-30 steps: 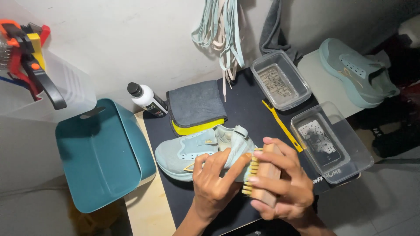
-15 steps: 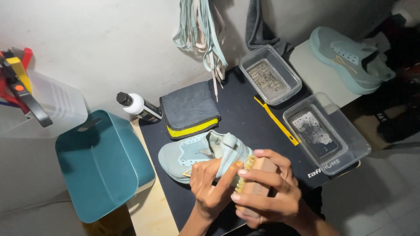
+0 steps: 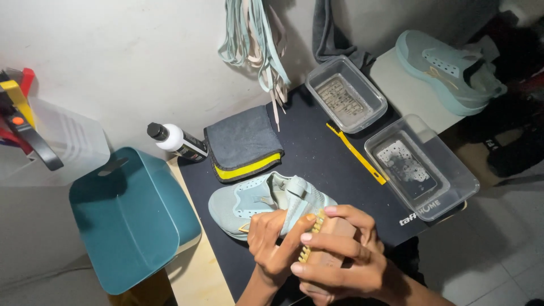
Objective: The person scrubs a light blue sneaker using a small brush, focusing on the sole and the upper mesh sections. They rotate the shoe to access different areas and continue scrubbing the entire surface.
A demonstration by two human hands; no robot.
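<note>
Both hands slid a little toward six o'clock. On the big black mat, the pale green cloth shoe lies near its left edge. The left hand grips it. The right hand clenches a wooden brush. A white bottle with a black label lies at ten o'clock.

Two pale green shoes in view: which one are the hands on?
The shoe on the black mat, beside the folded grey cloth. The other shoe sits untouched at the far right, off the mat.

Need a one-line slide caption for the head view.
Right hand presses a wooden brush to a pale teal sneaker steadied by the left hand on a black mat.
</note>
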